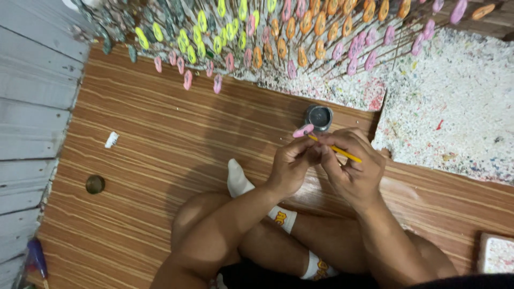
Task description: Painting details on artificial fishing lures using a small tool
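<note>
The left hand [289, 166] pinches a small pink slipper-shaped piece [303, 130] at its fingertips, closed on what seems to be its thin stick, with the piece standing just above and to the left of the grip. The right hand [350, 166] is closed around a thin yellow brush [337, 150], whose working end reaches toward the pink piece; whether it touches cannot be told. Just beyond the grip, on the wooden floor [176, 144], stands a small round dark pot [318, 116], open at the top. Farther out from the hands, a dense field of small pieces on sticks [278, 37] stands planted in a paint-speckled white slab [455, 112]: grey-green ones far to the left, then yellow, pink, orange and pink again toward the right. Judging by that spread, a great many pieces already carry their base colour, and the one in hand looks to be among those getting finer work; how many are left cannot be read from here. Well to the left of the grip lie a small white tube-like scrap [111, 139] and, nearer the person, a round brass-coloured cap [95, 184], both without readable marking. Grey painted boards [32, 96] rise at the far left. Below and right of the grip, a small speckled white block [495, 252] sits at the edge.
</note>
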